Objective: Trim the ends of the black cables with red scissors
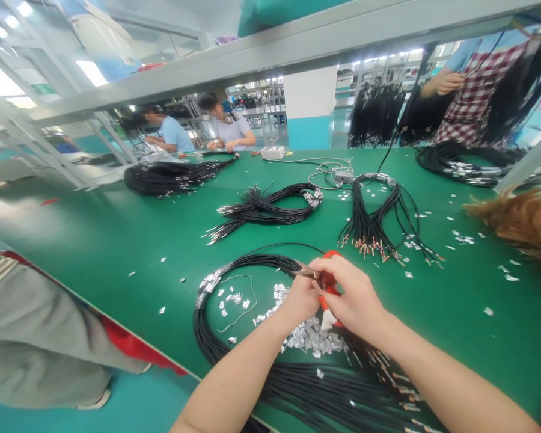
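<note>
A pair of red-handled scissors (328, 282) is in my right hand (358, 294), its fingers wrapped round the handles. The metal blades point left, over the fingers of my left hand (301, 297). My left hand is closed at the blades on a black cable, mostly hidden by the fingers. Around both hands loops a large coil of black cables (202, 328), with silvery foil bands (208, 282) on its left side. Its loose ends, with bare coppery tips, spread at the lower right. A heap of silvery foil scraps (315, 338) lies under my hands.
On the green table (162, 222) lie a looped cable bundle (279, 204), another bundle with coppery ends (372, 222), and more coils farther back. A white box (273, 153) and grey cord stand behind. A shelf beam (252, 51) crosses above. Several other people are nearby.
</note>
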{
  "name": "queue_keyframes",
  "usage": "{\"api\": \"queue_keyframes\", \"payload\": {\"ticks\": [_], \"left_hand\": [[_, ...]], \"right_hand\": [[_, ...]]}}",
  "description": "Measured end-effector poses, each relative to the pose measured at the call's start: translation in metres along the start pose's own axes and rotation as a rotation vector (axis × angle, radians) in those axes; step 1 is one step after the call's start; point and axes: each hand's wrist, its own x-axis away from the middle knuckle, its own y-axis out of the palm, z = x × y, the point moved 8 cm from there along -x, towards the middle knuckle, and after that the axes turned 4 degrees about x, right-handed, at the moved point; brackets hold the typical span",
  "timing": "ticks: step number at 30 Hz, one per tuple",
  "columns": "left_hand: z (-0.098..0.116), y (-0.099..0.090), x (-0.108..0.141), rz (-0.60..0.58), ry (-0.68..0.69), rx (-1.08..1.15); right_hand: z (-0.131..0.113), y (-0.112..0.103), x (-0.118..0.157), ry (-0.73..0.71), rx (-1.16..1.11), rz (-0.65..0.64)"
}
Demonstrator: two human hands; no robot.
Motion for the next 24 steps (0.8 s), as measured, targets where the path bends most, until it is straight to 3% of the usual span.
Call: {"api": "queue_keyframes", "payload": {"ticks": [5, 8, 12, 15, 18, 24], "left_hand": [[-0.005, -0.007, -0.002, 0.051, 0.012, 0.033], [-0.008, -0.011, -0.002, 0.054, -0.001, -0.014], [-0.011, -0.009, -0.001, 0.032, -0.059, -0.054], [-0.013, -0.011, 0.0, 0.079, -0.097, -0.047], [-0.015, -0.013, 0.001, 0.115, -0.113, -0.052], [-0.02, 0.0, -0.001, -0.093, -0.145, 0.202]], "right_hand": [[0.046, -0.02, -0.005, 0.299, -0.337, 0.143], [0.055, -0.02, -0.008, 0.381, -0.522, 0.111], [0.054, -0.015, -0.01, 0.403, -0.592, 0.08], [0.056, -0.018, -0.009, 0.412, -0.579, 0.131], [0.054, -0.016, -0.008, 0.37, -0.596, 0.086], [0.044, -0.008, -0.007, 0.278, -0.576, -0.099]]}}
